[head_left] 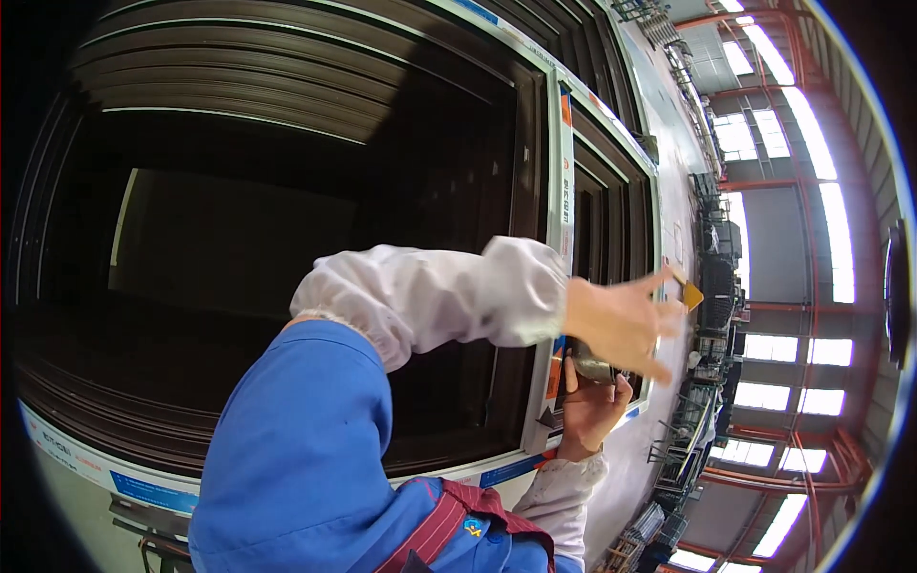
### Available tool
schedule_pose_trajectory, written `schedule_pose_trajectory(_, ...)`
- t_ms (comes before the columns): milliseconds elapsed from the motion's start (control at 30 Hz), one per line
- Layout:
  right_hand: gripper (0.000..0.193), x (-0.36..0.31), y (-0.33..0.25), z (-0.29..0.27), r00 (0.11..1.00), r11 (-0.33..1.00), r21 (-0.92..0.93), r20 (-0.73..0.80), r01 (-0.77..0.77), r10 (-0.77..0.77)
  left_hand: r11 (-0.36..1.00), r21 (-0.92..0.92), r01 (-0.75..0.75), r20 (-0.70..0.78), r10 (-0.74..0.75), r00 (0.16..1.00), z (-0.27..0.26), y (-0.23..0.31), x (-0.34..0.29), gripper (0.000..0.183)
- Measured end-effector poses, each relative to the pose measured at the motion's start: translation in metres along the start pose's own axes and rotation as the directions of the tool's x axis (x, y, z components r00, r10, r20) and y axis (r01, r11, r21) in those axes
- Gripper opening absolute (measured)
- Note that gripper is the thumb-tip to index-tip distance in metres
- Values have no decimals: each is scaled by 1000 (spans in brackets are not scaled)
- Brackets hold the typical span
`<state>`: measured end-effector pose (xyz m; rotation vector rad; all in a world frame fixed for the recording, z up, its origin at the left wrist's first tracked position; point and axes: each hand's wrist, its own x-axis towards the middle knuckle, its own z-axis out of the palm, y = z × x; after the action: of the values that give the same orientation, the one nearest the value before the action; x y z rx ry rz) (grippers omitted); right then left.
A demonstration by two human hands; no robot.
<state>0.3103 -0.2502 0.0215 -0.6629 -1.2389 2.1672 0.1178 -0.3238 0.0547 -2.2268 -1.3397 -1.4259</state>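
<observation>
My left hand (pixel 621 325), in a white oversleeve (pixel 449 291), reaches across to the right over a narrow section of dark brown frame. Its fingers are spread and blurred by motion. A small yellow triangular piece (pixel 693 296) shows beside its fingertips; I cannot tell whether the hand touches it. Just below, my right hand (pixel 590 415) has its thumb and fingers around a dark, glossy, rounded thing (pixel 594 367). My left hand partly covers that thing, so its kind is unclear.
Large dark brown frames (pixel 287 67) with ribbed profiles fill the left. White film strips (pixel 565 191) with printed patches run along their edges. Beyond the pale floor (pixel 659 105), racks with stacked material (pixel 716 258) line the hall below red beams and bright windows.
</observation>
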Motion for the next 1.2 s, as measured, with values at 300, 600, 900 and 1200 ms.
schedule_pose_trajectory(300,47,1,-3,9,995,996,29,-39,-87,88,342,-872,350,-259,-929,264,-115,-138,-126,46)
schedule_pose_trajectory(600,47,1,-2,9,993,995,34,-71,-90,93,94,-818,567,17,-982,188,-120,-237,-153,18)
schedule_pose_trajectory(900,48,-1,-2,10,993,994,29,-42,-106,107,384,-684,620,-23,-861,509,-129,-242,-156,13)
schedule_pose_trajectory(1200,47,0,-5,8,994,998,19,-82,-66,67,287,117,951,-444,-841,309,-123,-214,-122,47)
